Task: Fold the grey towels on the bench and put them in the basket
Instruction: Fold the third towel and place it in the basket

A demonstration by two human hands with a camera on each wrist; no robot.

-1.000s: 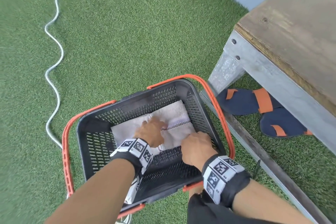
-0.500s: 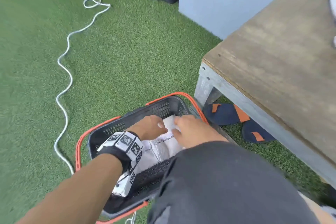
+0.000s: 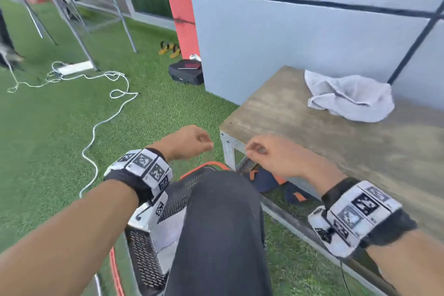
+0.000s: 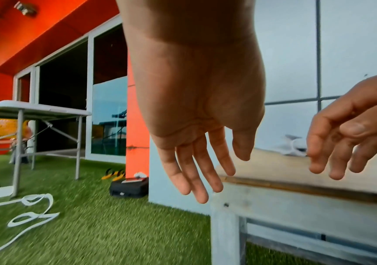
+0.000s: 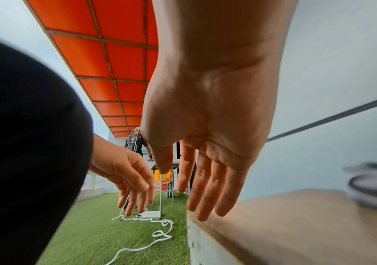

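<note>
My left hand point(image 3: 186, 142) and right hand point(image 3: 276, 154) hang side by side, apart, palms down, fingers loose, holding nothing.

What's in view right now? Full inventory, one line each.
towel: 1, grey, crumpled on the bench's far part
folded towel: 1, pale, in the basket
bench: 1, wooden top on a grey frame, right
basket: 1, black with orange handles, on the grass beside the bench, partly behind the knee
sandals: navy and orange, count unclear, under the bench
cable: 1, white, snaking over the grass, left
case: 1, black, by the orange pillar
folding table: 1, grey, far left
left hand: empty, fingers relaxed
right hand: empty, fingers relaxed
</note>
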